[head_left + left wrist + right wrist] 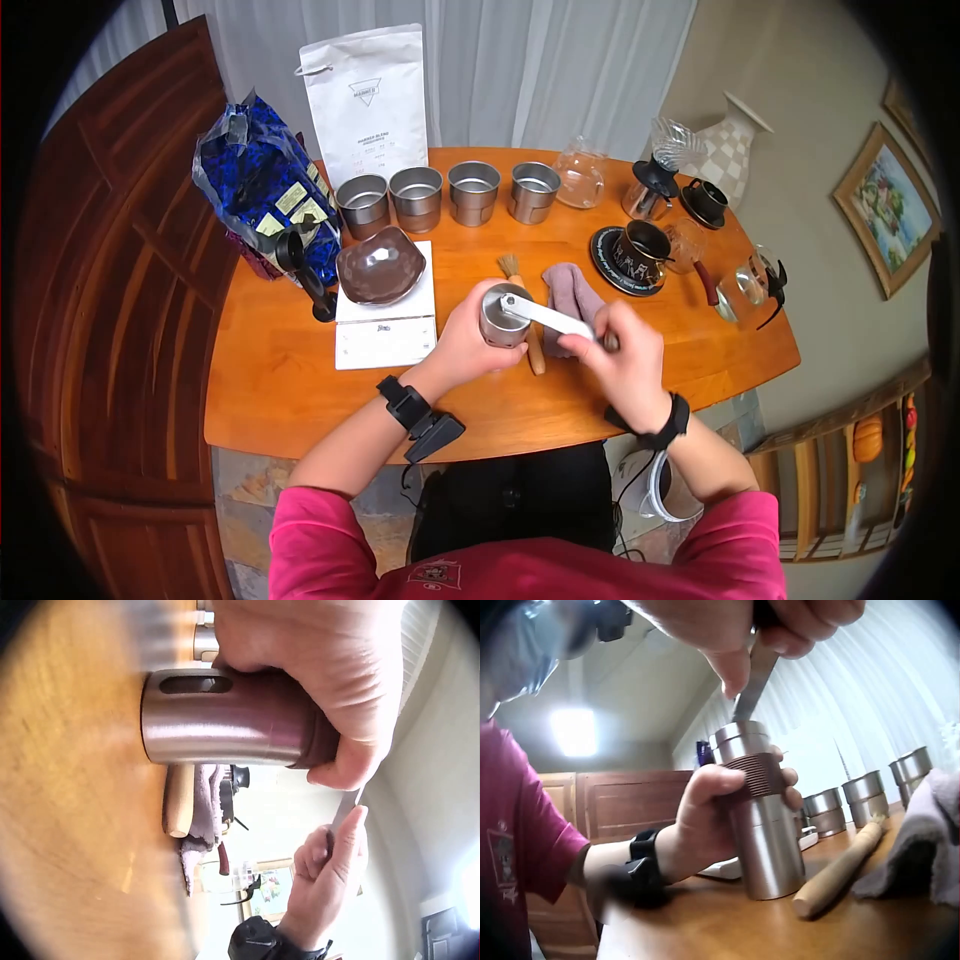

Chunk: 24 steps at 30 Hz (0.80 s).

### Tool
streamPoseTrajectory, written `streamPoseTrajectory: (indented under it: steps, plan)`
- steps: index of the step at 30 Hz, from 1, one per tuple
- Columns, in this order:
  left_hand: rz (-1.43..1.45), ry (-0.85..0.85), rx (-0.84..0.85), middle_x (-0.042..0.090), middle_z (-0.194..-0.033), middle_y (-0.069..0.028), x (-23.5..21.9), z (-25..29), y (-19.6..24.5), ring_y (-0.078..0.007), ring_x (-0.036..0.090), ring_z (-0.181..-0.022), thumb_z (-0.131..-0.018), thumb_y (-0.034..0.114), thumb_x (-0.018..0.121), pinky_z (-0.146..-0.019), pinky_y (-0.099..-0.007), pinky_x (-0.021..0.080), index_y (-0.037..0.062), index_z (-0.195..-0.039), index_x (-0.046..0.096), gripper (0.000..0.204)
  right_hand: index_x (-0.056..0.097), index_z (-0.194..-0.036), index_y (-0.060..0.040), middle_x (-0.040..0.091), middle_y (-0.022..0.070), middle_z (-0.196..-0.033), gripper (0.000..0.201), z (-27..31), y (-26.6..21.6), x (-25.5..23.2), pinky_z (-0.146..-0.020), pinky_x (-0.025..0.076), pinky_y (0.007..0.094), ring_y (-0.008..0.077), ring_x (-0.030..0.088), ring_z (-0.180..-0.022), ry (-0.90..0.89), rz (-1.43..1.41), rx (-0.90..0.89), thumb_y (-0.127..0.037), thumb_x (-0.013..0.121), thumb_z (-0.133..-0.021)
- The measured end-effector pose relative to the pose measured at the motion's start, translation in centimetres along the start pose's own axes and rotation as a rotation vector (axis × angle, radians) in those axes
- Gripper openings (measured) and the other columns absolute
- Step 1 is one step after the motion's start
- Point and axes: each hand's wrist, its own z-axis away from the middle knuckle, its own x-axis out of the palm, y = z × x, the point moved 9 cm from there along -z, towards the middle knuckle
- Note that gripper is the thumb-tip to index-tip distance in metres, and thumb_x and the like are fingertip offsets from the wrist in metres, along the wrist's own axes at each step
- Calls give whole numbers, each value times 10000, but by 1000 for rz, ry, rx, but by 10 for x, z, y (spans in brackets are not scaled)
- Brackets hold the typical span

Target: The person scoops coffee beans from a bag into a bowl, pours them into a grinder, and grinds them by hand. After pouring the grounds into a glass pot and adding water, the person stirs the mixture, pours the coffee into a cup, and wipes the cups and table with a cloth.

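Note:
My left hand [462, 338] wraps round a steel hand coffee grinder [769, 851], its fingers and thumb on the brown ribbed band near the top. The grinder stands upright at the front of the table, and a slot shows low on its side in the left wrist view. From its top a flat metal crank [548, 316] reaches to the right. My right hand [632, 360] grips the dark knob at the crank's outer end, mostly hidden by the fingers. Close beside the grinder lies a wooden-handled brush [841, 868], with a folded mauve cloth [570, 288] to its right.
Left of the grinder, a brown bowl [381, 265] sits on a white scale [385, 343]. Several steel cups [473, 195] line the back, before a white bag [365, 100]. A blue bag [255, 175] stands far left; a black cup [642, 250] on a saucer and a glass pot [742, 292] stand right.

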Motion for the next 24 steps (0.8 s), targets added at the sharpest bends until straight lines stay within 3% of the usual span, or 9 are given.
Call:
streamPoseTrajectory:
  steps: [3,7,13,16,17,20,22,24]
  plan:
    - [-51,38,27,572,-992,-57,-2,-1,3,-132,553,-920,-619,76,732,-815,-279,449,42,-1153,434,612,497,-747,-90,524,77,-582,259,22,-40,7,-446,406,343,247,533,-479,-88,245,-148,-226,716,-727]
    - [-54,54,-11,576,-990,-60,-4,-3,-5,-147,559,-923,-600,83,745,-819,-293,449,50,-1128,452,605,465,-884,-46,485,92,-624,250,33,-83,23,-475,410,369,253,528,-525,-216,209,-229,-65,647,-714]
    - [2,27,-69,561,-959,-43,-2,-3,-12,-122,550,-863,-618,68,737,-760,-272,457,61,-1143,427,609,474,-855,-35,518,119,-688,222,24,-130,70,-480,439,357,256,566,-578,-540,273,-344,-65,602,-675]
    - [41,23,-6,541,-921,-19,-1,-3,-11,-92,534,-809,-631,57,731,-721,-261,459,67,-1151,420,606,476,-843,-19,546,117,-651,200,11,-144,96,-466,442,356,258,597,-590,-564,7,-426,-46,586,-678]
    - [22,24,11,541,-919,-16,-1,-2,-7,-91,536,-809,-639,50,730,-720,-265,462,70,-1154,421,601,506,-809,11,589,111,-644,230,5,-153,105,-499,469,336,243,631,-617,-597,69,-528,-82,621,-633]
    - [26,-26,61,554,-928,-3,0,-1,0,-109,553,-794,-698,52,708,-719,-264,469,81,-1180,415,565,563,-772,28,617,142,-685,216,-30,-154,132,-544,487,338,254,635,-622,-487,98,-570,-126,619,-631]
    - [45,-70,95,567,-941,7,-2,-1,3,-127,568,-779,-748,62,688,-720,-259,474,90,-1202,407,535,555,-772,41,623,148,-692,147,-53,-148,158,-558,511,395,297,644,-658,-523,226,-594,-87,570,-703]
    - [-80,-75,107,581,-979,-55,2,10,-11,-111,561,-851,-747,36,659,-775,-271,468,46,-1043,515,329,604,-847,41,637,175,-770,186,-76,-145,158,-616,516,407,313,647,-756,-884,293,-528,-125,580,-765]
